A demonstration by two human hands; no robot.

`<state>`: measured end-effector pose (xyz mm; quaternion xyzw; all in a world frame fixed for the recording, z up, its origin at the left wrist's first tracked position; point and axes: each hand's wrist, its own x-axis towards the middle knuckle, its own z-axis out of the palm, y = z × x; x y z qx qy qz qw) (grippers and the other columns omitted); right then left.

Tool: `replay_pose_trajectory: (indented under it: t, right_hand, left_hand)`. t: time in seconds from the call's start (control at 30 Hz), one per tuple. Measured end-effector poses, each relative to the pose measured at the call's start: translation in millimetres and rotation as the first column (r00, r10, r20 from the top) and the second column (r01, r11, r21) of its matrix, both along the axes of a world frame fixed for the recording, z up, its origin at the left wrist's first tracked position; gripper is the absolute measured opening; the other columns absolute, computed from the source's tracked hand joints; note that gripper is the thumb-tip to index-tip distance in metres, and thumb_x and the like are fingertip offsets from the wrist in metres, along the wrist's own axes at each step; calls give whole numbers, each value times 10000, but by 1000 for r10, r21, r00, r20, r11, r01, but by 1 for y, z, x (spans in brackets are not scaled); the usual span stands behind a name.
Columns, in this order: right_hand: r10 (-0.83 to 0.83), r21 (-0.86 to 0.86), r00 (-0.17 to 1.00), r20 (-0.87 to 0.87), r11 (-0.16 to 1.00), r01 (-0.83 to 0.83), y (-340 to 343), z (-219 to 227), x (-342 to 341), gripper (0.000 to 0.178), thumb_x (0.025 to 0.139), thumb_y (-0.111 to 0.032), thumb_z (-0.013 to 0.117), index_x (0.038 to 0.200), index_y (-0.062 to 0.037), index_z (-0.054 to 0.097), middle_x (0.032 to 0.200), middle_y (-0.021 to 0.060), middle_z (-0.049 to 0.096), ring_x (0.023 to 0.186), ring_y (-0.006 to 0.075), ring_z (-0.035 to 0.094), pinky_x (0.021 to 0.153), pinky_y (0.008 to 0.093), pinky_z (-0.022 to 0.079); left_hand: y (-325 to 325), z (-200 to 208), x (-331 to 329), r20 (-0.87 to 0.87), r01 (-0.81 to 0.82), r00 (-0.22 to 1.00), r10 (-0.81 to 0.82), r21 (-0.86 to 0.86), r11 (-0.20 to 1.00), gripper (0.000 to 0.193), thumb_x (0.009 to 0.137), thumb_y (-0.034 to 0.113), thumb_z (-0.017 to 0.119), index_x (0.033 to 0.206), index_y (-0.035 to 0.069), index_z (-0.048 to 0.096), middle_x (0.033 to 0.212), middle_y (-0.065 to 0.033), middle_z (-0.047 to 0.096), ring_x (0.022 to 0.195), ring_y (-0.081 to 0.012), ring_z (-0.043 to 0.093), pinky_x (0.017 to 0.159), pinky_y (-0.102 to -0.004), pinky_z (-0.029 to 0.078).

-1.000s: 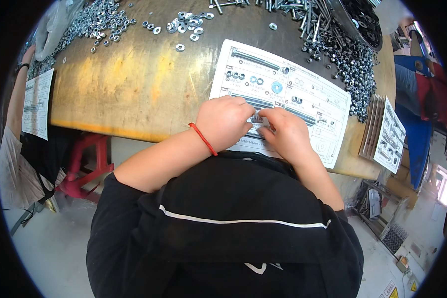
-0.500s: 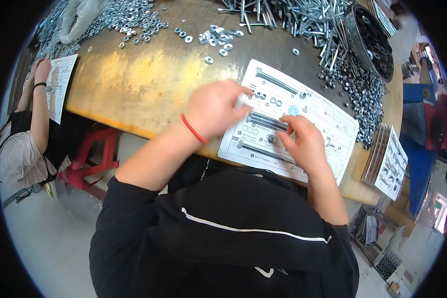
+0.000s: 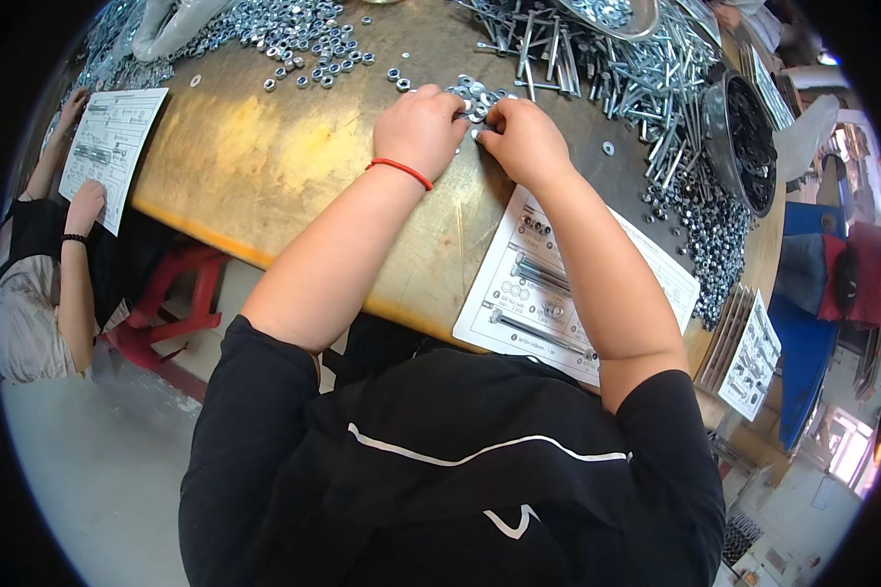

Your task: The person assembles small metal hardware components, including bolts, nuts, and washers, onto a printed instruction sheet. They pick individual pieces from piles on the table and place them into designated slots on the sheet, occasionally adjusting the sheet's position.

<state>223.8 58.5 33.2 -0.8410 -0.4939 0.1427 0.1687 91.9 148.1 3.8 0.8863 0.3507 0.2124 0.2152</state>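
Both hands reach forward to a small pile of flat metal washers [image 3: 478, 96] on the worn table. My left hand [image 3: 416, 132], with a red band at the wrist, has its fingers bent together at the pile's left edge. From the right side, my right hand [image 3: 531, 145] curls thumb and fingers at the same washers. Whatever either set of fingertips pinches is too small and covered to make out. Under my right forearm lies a printed card [image 3: 482, 315] with pictures of hardware, bearing long bolts [image 3: 538, 274] and other small metal parts.
Loose nuts [image 3: 308, 44] spread at the far left beside a clear plastic bag. Bolts [image 3: 607, 73], dark nuts [image 3: 719, 240] and a black round tub [image 3: 749, 142] crowd the right. Stacked cards [image 3: 749, 357] stand at the right edge. A co-worker's hand [image 3: 86, 203] touches another card at left.
Both my hands have moved away from the card, forward to the washers. The co-worker's hands have separated, one now lower on their card. The view has shifted slightly, and a metal bowl shows at the top.
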Motion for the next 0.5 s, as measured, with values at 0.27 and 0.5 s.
replay_pose_trajectory:
  t: [0.27, 0.5]
  right_hand:
    - [132, 72, 991, -1, 989, -131, -20, 10, -13, 167, 757, -172, 742, 872, -70, 679, 915, 108, 670, 842, 302, 653, 734, 404, 522]
    - [208, 26, 977, -54, 978, -207, -38, 23, -6, 180, 807, -85, 690, 984, -51, 694, 943, 117, 669, 840, 279, 655, 774, 371, 522]
  left_hand:
    - [4, 2, -10, 123, 41, 992, -28, -101, 994, 122, 843, 252, 686, 889, 152, 740, 911, -31, 666, 870, -252, 650, 715, -383, 527]
    - [-21, 28, -54, -174, 315, 924, -340, -153, 937, 125, 815, 206, 693, 904, 133, 742, 989, -35, 665, 908, -260, 643, 771, -381, 528]
